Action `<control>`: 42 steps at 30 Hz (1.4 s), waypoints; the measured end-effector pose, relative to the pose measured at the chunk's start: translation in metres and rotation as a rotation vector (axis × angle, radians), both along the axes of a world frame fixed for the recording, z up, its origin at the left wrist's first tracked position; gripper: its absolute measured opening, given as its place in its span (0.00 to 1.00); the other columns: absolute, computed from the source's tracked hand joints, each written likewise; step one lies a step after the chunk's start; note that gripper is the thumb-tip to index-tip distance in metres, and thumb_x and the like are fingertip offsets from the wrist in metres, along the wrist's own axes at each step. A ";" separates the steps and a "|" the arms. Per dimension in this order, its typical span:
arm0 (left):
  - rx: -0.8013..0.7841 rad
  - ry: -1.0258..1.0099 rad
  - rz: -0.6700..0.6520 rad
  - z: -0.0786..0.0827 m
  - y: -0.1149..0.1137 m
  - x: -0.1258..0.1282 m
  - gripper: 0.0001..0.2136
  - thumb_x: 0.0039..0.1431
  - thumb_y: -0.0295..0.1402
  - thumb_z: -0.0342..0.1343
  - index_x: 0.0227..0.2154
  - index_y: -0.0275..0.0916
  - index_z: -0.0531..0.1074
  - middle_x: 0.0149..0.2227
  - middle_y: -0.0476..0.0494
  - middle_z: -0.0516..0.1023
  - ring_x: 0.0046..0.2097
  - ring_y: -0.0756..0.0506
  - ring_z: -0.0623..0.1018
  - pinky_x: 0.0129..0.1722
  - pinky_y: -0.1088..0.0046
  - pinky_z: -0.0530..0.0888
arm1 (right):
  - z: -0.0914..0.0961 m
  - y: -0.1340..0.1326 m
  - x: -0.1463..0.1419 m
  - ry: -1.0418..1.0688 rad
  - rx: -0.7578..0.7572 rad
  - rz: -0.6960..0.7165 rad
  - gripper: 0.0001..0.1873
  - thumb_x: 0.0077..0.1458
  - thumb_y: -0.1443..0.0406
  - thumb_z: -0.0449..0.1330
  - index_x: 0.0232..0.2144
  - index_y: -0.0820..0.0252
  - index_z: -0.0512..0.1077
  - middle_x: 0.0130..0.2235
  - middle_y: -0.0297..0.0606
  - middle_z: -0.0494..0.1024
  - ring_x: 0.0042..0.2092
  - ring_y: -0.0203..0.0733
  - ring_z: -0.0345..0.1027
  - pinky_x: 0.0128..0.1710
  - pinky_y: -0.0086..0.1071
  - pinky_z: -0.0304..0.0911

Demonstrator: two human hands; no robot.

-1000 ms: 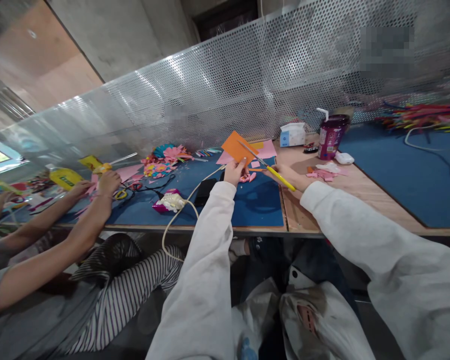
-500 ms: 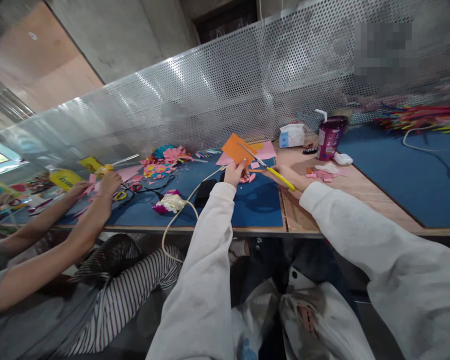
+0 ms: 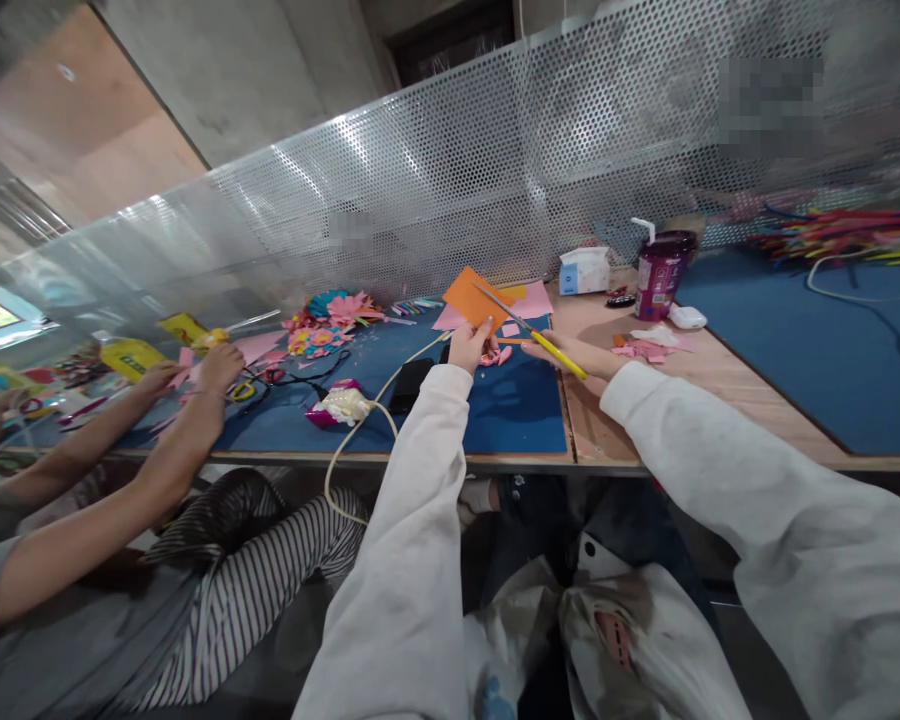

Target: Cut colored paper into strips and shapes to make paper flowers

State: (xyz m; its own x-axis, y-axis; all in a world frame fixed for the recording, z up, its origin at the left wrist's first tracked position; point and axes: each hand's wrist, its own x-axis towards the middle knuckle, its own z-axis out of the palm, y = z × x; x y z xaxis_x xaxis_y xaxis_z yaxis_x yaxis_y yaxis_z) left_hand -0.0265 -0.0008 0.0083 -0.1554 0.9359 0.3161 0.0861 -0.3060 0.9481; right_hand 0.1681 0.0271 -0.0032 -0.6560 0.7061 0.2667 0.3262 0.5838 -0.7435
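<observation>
My left hand (image 3: 471, 346) pinches the lower edge of a square of orange paper (image 3: 466, 298), held up above the blue mat (image 3: 521, 420). In my right hand (image 3: 581, 352) is a pair of scissors (image 3: 559, 355) with yellow handles. Their blades reach up and left across the right part of the orange paper. A narrow orange strip shows just below the blades. Pink sheets (image 3: 540, 298) lie behind the paper, and small pink pieces (image 3: 501, 356) lie beside my left hand.
To the right stand a purple cup (image 3: 658, 280) with a straw, a tissue pack (image 3: 585, 272), a white case (image 3: 686, 317) and pink scraps (image 3: 645, 350). Leftward are a black phone (image 3: 411, 385), a cable, paper flowers (image 3: 322, 335) and a co-worker's hands (image 3: 221, 367). A perforated metal screen (image 3: 435, 180) runs behind.
The scissors' handles have drawn closer together, and my right hand has shifted very slightly. My left hand and the orange paper stay in place.
</observation>
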 end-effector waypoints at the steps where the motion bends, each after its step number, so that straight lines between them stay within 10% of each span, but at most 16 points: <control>1: 0.002 0.008 -0.001 0.000 0.000 0.000 0.21 0.56 0.45 0.57 0.15 0.35 0.65 0.12 0.51 0.67 0.12 0.56 0.64 0.14 0.80 0.62 | 0.001 -0.001 0.001 0.001 -0.004 -0.002 0.29 0.49 0.40 0.55 0.34 0.61 0.64 0.30 0.35 0.66 0.31 0.37 0.58 0.33 0.33 0.57; 36: -0.035 0.168 -0.075 -0.006 0.001 0.000 0.21 0.55 0.49 0.56 0.17 0.36 0.65 0.13 0.48 0.69 0.14 0.55 0.66 0.14 0.79 0.61 | 0.000 -0.008 -0.004 0.053 -0.129 -0.180 0.34 0.46 0.36 0.54 0.34 0.61 0.68 0.20 0.31 0.63 0.20 0.36 0.59 0.20 0.30 0.55; 42: -0.029 0.147 -0.079 -0.007 0.003 -0.002 0.19 0.55 0.47 0.57 0.21 0.36 0.66 0.14 0.51 0.69 0.13 0.55 0.66 0.13 0.80 0.59 | 0.005 -0.008 -0.005 -0.015 0.054 -0.260 0.38 0.44 0.32 0.49 0.21 0.62 0.66 0.19 0.34 0.62 0.25 0.36 0.57 0.25 0.30 0.54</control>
State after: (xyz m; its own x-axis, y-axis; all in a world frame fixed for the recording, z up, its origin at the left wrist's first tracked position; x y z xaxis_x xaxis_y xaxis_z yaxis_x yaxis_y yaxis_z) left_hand -0.0289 0.0025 0.0010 -0.0348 0.9524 0.3028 0.2012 -0.2901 0.9356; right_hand 0.1635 0.0193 0.0017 -0.4585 0.8363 0.3005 0.4811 0.5179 -0.7073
